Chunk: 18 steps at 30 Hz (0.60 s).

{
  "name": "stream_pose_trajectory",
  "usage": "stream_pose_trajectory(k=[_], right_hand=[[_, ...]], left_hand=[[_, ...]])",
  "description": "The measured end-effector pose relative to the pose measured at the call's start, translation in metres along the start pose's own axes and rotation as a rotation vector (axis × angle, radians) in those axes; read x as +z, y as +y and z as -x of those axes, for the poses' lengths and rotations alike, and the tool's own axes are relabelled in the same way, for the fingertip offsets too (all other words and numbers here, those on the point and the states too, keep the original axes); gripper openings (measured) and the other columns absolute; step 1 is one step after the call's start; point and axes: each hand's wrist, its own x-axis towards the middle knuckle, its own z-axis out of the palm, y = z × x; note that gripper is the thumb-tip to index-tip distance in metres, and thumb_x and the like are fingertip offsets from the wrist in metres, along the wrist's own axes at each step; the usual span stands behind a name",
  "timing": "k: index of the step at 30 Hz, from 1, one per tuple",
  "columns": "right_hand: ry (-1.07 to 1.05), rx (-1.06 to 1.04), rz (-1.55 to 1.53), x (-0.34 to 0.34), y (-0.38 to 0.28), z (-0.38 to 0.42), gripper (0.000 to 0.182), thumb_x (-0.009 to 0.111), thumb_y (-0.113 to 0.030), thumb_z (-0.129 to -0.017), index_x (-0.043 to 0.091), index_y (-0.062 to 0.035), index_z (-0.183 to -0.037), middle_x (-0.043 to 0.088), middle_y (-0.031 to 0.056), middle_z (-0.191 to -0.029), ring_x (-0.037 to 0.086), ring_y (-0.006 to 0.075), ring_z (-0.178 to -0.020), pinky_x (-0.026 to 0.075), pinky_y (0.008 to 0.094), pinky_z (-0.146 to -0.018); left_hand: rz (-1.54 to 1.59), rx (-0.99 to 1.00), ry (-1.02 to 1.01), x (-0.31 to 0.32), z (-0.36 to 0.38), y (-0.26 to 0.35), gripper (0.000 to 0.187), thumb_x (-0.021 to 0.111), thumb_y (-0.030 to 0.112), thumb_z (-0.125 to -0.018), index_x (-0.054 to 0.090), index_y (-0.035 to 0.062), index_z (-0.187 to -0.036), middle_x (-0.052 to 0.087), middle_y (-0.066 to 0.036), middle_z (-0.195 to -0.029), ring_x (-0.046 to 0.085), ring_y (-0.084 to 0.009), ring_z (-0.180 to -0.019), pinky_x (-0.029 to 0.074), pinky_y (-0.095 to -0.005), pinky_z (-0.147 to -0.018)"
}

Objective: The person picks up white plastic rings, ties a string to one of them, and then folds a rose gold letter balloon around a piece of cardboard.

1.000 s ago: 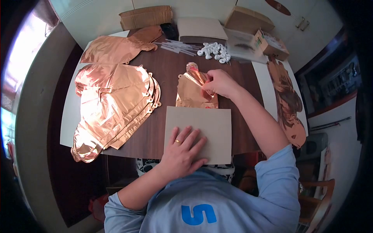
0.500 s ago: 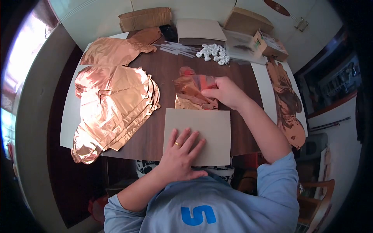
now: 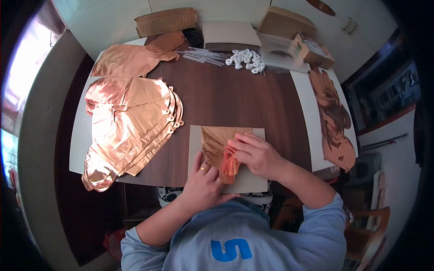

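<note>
A flat rose-gold foil balloon (image 3: 216,137) lies over a square grey cardboard sheet (image 3: 195,140) at the table's front edge. Its lower right part is bunched up and looks reddish. My right hand (image 3: 260,156) grips that crumpled part from the right, fingers bent. My left hand (image 3: 204,183), with a ring on one finger, is at the balloon's lower left. Its index finger points up along the card while the other fingers curl against the bunched foil. The fingertips of both hands are partly hidden by foil.
A stack of large rose-gold foil balloons (image 3: 131,122) lies left, more foil (image 3: 122,58) behind it. White straws (image 3: 203,56), white ribbon rolls (image 3: 246,60), stacked cardboard (image 3: 230,34) and a small box (image 3: 312,49) stand at the back. Folded foil balloons (image 3: 332,117) lie on the right.
My right hand has brought the foil balloon from beyond the card toward me, folding it over the card. The fingers of my left hand have curled in from lying flat on the card.
</note>
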Motion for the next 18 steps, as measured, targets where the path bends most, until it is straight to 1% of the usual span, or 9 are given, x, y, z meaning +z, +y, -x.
stream_pose_trajectory(k=[3,6,9,12,14,15,17,18], right_hand=[[0.009,0.008,-0.009,0.0,0.0,0.001,0.019,0.061,-0.008,-0.081,0.066,-0.0054,-0.099,0.062,0.014,-0.127,0.059,0.0353,-0.12,0.047,0.0484,-0.103],[0.0,0.003,-0.018,0.001,-0.001,0.003,0.022,0.063,-0.009,-0.08,0.066,-0.0036,-0.101,0.062,0.015,-0.127,0.058,0.0354,-0.121,0.045,0.0484,-0.105],[-0.035,-0.015,-0.073,-0.004,0.0,0.002,0.023,0.067,-0.012,-0.08,0.066,-0.0013,-0.101,0.062,0.0162,-0.127,0.057,0.0355,-0.123,0.044,0.0486,-0.107],[-0.107,-0.019,-0.247,-0.026,-0.002,-0.003,0.027,0.07,-0.017,-0.081,0.066,0.0002,-0.103,0.061,0.018,-0.128,0.055,0.0363,-0.125,0.041,0.0494,-0.109],[-0.155,-0.001,-0.416,-0.037,0.005,-0.003,0.032,0.073,-0.02,-0.082,0.065,0.0003,-0.106,0.06,0.0194,-0.131,0.053,0.0369,-0.127,0.039,0.0501,-0.11],[-0.186,0.13,-0.521,-0.039,0.007,-0.004,0.036,0.073,-0.022,-0.082,0.064,-0.0002,-0.109,0.058,0.0202,-0.133,0.052,0.037,-0.128,0.037,0.0504,-0.111],[-0.243,0.395,-0.729,-0.042,0.009,-0.004,0.044,0.074,-0.025,-0.082,0.062,-0.0013,-0.117,0.054,0.0217,-0.138,0.05,0.037,-0.131,0.034,0.0511,-0.114],[-0.152,0.354,-0.554,-0.037,0.009,-0.006,0.05,0.076,-0.029,-0.08,0.06,-0.0043,-0.121,0.052,0.0218,-0.14,0.048,0.0362,-0.133,0.032,0.051,-0.115]], left_hand=[[0.002,-0.045,0.294,0.012,0.009,0.001,0.078,0.075,0.063,-0.07,0.064,0.0065,-0.122,0.058,-0.014,-0.1,0.056,-0.0371,-0.102,0.029,-0.0625,-0.11],[0.019,-0.09,0.546,0.026,0.018,0.0,0.084,0.075,0.067,-0.067,0.063,0.0069,-0.124,0.059,-0.016,-0.112,0.054,-0.0408,-0.112,0.029,-0.0621,-0.109],[-0.198,-0.107,0.464,0.0,0.004,0.01,0.087,0.073,0.069,-0.067,0.062,0.0061,-0.126,0.058,-0.019,-0.126,0.05,-0.0411,-0.125,0.029,-0.0601,-0.11],[-0.114,-0.134,0.141,-0.006,0.003,0.006,0.087,0.071,0.071,-0.068,0.063,0.0063,-0.126,0.057,-0.017,-0.133,0.048,-0.0376,-0.131,0.03,-0.0568,-0.111],[-0.119,-0.123,0.164,-0.005,0.003,0.006,0.086,0.07,0.071,-0.069,0.064,0.0064,-0.125,0.059,-0.016,-0.13,0.051,-0.0355,-0.128,0.033,-0.0552,-0.11],[-0.12,-0.118,0.173,-0.005,0.003,0.006,0.086,0.07,0.072,-0.069,0.064,0.0065,-0.125,0.06,-0.015,-0.129,0.053,-0.0344,-0.126,0.034,-0.0543,-0.11],[-0.151,-0.103,0.189,-0.003,0.004,0.005,0.087,0.072,0.073,-0.066,0.066,0.0064,-0.122,0.061,-0.015,-0.127,0.055,-0.0344,-0.123,0.034,-0.0531,-0.109],[-0.166,-0.097,0.198,-0.002,0.003,0.005,0.088,0.073,0.074,-0.064,0.066,0.0064,-0.12,0.062,-0.015,-0.125,0.057,-0.0343,-0.121,0.035,-0.0524,-0.109]])
